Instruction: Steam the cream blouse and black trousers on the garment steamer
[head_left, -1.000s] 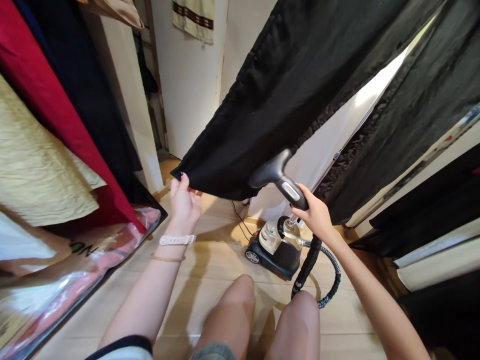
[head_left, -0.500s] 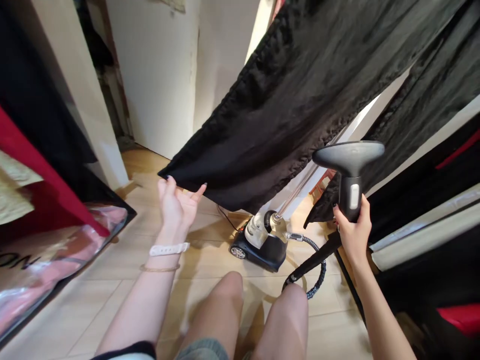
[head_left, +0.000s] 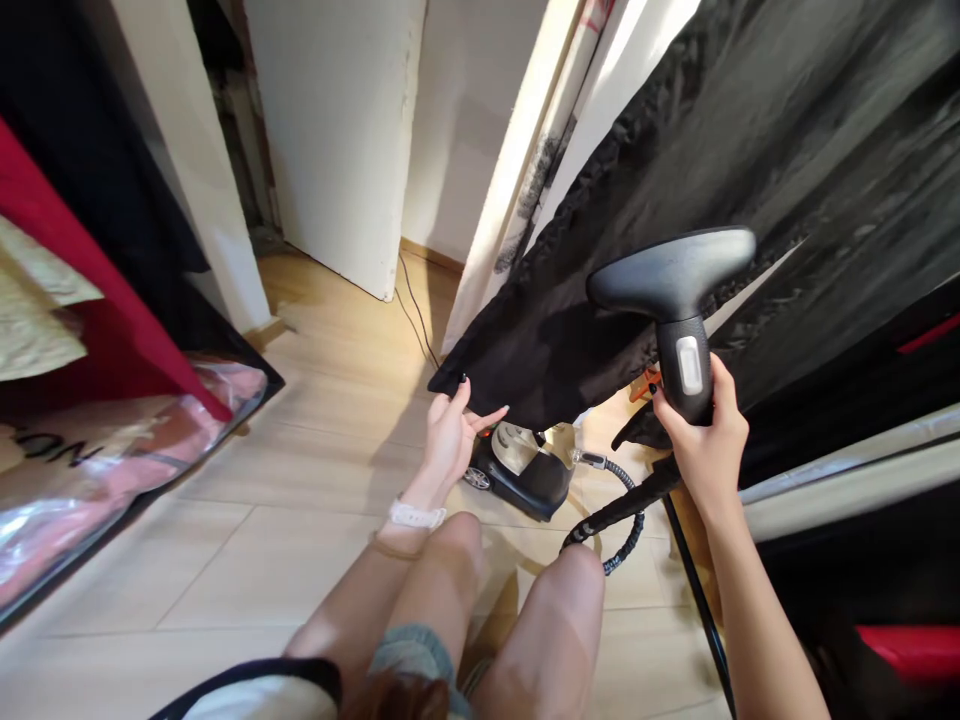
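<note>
My left hand (head_left: 447, 438) grips the lower corner of a hanging black cloth (head_left: 562, 330) between its fingers. The fabric slopes up to the right and has a gathered, wrinkled edge. A black garment steamer head (head_left: 675, 275) is in my right hand (head_left: 709, 450), which is wrapped round its handle below a silver button. The wide head is raised in front of the cloth, but I cannot tell whether they touch. A black hose (head_left: 626, 510) runs down from the handle and loops back to the steamer base (head_left: 525, 475) on the floor, partly hidden by the cloth.
A white door (head_left: 341, 130) stands at the upper left, with a thin cable (head_left: 416, 310) on the floor beside it. Clothes and a clear plastic bag with pink contents (head_left: 135, 470) lie at the left. Dark garments (head_left: 832, 400) hang at the right.
My left hand has moved right with the cloth's corner, and the fabric now hangs closer to the right. The steamer head has shifted slightly left and up and tilted.
</note>
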